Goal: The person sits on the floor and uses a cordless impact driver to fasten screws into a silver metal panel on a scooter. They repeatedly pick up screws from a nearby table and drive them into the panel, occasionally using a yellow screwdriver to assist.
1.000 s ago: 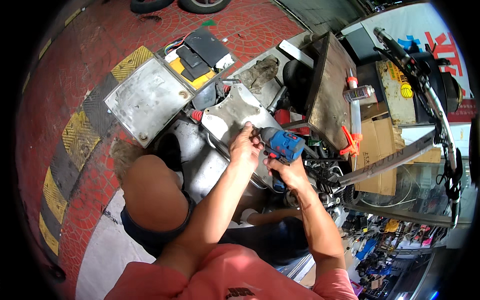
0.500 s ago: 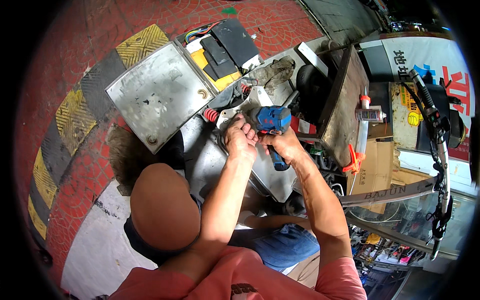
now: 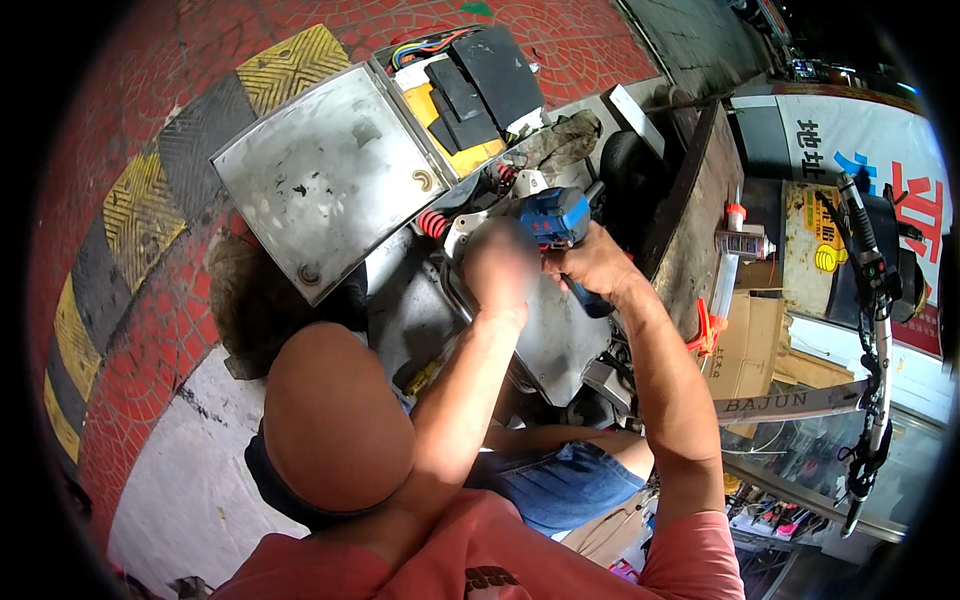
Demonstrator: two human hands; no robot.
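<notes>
A blue cordless power drill (image 3: 556, 216) is gripped by my right hand (image 3: 598, 264), its body lying over a metal scooter frame and its base showing below the hand. Beside the drill's left end, over the frame's bracket (image 3: 462, 232), is my left hand (image 3: 498, 268). Its fingers are blurred, so I cannot make out what they hold or touch. Under both hands spreads a bare grey metal deck plate (image 3: 562, 345). A red coil spring (image 3: 432, 222) stands just left of my left hand.
An open grey metal lid (image 3: 320, 180) lies left, joined to a compartment with a black-and-yellow battery pack (image 3: 455, 120) and coloured wires. A wooden board (image 3: 692, 205) stands at right, near a spray can (image 3: 745, 243), orange-handled tool (image 3: 708, 328) and handlebar (image 3: 872, 290). A cloth (image 3: 245, 300) lies left.
The drill and my right hand have shifted slightly right and up in view. My left hand has moved a little right and down, and is now blurred. The whole view has shifted slightly.
</notes>
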